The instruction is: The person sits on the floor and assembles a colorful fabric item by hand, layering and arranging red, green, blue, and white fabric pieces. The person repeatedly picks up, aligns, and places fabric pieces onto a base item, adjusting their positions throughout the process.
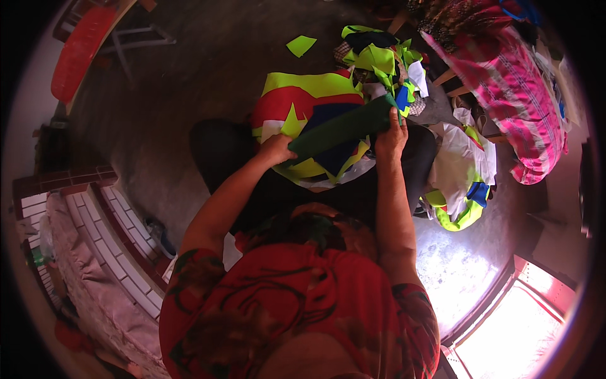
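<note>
Between my hands stretches a long, flat dark green piece point(341, 131), which looks like a strip of cloth. My left hand point(276, 150) is closed on its lower left end. At the upper right end, my right hand point(391, 136) grips it with the thumb on top. The strip slants up to the right. Beneath it, across my lap, lie neon yellow, red, dark blue and white cloth pieces point(282, 101), partly hidden by the strip.
Beyond my right hand is a heap of cloth scraps point(379, 60). One neon scrap point(301, 45) lies apart on the floor. To the right are a white and neon cloth pile point(457, 158) and a pink checked cloth point(505, 95). White-tiled steps point(113, 246) stand at left.
</note>
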